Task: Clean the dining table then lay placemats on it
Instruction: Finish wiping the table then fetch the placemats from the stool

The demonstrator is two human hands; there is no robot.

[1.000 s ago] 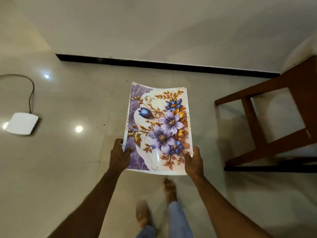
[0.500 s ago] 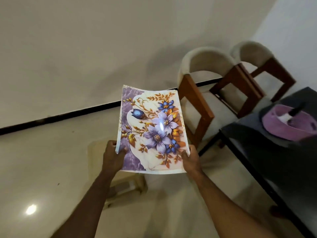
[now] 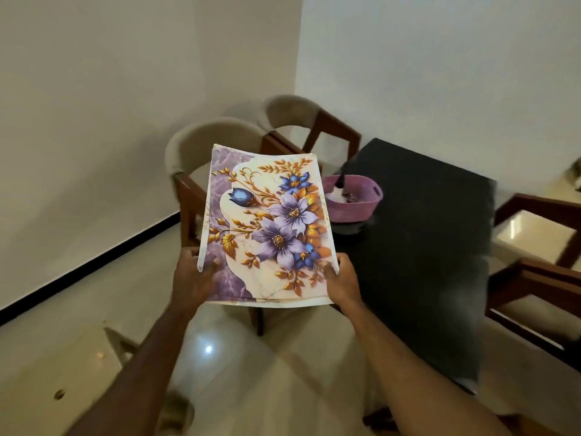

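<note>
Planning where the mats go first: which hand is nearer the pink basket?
Right. The right hand grips the placemats' near right corner, just below and left of the basket on the table. The left hand grips the opposite corner, farther away.

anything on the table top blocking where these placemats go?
Yes: a purple basket sits on the dark table near its far left edge. The rest of the visible top looks bare. Both hands, left and right, hold the placemats.
</note>
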